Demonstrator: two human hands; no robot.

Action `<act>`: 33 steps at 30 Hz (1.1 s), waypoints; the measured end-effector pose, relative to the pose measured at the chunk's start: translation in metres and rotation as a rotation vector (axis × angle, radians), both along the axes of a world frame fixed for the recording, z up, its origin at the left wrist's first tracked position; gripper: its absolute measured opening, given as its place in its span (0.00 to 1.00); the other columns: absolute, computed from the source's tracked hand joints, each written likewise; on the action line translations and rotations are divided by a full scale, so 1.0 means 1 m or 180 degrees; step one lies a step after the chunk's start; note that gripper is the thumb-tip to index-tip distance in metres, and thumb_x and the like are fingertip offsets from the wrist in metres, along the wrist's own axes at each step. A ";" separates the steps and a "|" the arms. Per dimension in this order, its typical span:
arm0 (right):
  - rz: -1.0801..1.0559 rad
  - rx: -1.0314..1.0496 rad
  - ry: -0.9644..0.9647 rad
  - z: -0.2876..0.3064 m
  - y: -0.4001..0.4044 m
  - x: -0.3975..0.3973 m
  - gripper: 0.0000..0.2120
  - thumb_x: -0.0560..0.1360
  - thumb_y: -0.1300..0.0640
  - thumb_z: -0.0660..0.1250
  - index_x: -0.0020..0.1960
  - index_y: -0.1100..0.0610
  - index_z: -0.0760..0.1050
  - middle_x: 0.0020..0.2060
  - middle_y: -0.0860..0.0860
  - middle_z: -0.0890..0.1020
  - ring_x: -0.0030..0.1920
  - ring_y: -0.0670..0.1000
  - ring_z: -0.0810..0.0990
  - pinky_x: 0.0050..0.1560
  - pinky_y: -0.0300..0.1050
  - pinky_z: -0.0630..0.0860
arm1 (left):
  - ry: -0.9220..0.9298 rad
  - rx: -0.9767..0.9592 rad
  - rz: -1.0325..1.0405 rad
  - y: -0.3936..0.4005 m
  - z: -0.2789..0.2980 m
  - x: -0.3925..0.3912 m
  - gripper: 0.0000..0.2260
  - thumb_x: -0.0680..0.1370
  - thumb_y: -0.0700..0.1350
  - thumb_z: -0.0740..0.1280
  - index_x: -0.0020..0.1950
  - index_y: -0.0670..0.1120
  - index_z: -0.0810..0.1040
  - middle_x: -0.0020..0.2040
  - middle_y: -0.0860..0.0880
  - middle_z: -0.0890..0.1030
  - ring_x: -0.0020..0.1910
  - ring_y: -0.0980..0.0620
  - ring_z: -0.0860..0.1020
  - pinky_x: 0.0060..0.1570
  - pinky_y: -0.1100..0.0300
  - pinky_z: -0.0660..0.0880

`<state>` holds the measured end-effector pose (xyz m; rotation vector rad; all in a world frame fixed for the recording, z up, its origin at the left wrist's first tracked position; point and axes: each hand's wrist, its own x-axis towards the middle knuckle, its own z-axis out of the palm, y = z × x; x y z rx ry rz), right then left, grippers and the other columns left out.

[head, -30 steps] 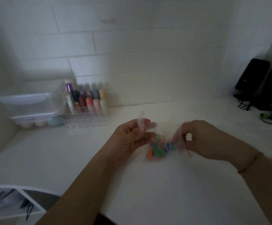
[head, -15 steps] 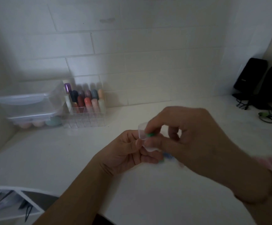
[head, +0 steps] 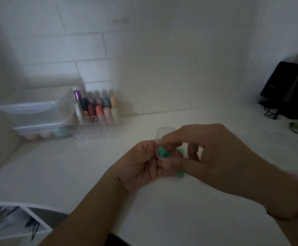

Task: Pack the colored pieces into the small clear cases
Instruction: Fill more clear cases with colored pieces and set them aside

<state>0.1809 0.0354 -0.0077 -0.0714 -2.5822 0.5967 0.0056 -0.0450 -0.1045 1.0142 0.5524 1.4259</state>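
Note:
My left hand (head: 141, 164) holds a small clear case (head: 163, 139) upright above the white counter, its lid standing open. A green piece (head: 163, 152) lies inside the case. My right hand (head: 210, 153) is over the case from the right, its thumb and fingertips curled at the case's opening and touching the green piece. Another green piece (head: 180, 174) shows just below my right thumb. The bag of coloured pieces is hidden behind my right hand.
A clear organiser with coloured tubes (head: 98, 114) and stacked clear boxes (head: 36, 118) stand at the back left by the tiled wall. Two black speakers (head: 290, 87) with cables sit at the far right. A white shelf (head: 15, 222) opens at the lower left.
My right hand left the bag, carried a green piece over and now has it inside the case held by my left hand. The bag is no longer visible.

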 end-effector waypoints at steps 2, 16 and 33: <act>0.0075 -0.0481 0.0280 0.015 0.008 0.010 0.13 0.69 0.38 0.71 0.50 0.42 0.81 0.41 0.38 0.83 0.28 0.43 0.77 0.28 0.32 0.71 | -0.0173 -0.0006 -0.0052 0.001 -0.002 -0.001 0.20 0.77 0.53 0.68 0.63 0.42 0.78 0.53 0.44 0.82 0.50 0.50 0.82 0.59 0.42 0.76; -0.0739 -0.0176 -0.2513 -0.015 0.086 0.031 0.07 0.71 0.52 0.74 0.46 0.40 0.83 0.24 0.47 0.77 0.25 0.40 0.74 0.32 0.28 0.68 | -0.1066 -0.0306 0.0900 0.010 0.001 -0.008 0.22 0.82 0.51 0.52 0.64 0.40 0.78 0.46 0.48 0.81 0.38 0.52 0.79 0.45 0.54 0.79; -0.1123 0.0364 -0.1129 -0.083 0.056 -0.012 0.12 0.70 0.36 0.68 0.50 0.37 0.82 0.46 0.45 0.83 0.47 0.49 0.80 0.48 0.45 0.77 | -0.1098 -0.1219 0.1383 0.015 0.003 -0.001 0.19 0.83 0.49 0.54 0.60 0.38 0.77 0.42 0.45 0.81 0.33 0.53 0.77 0.39 0.59 0.79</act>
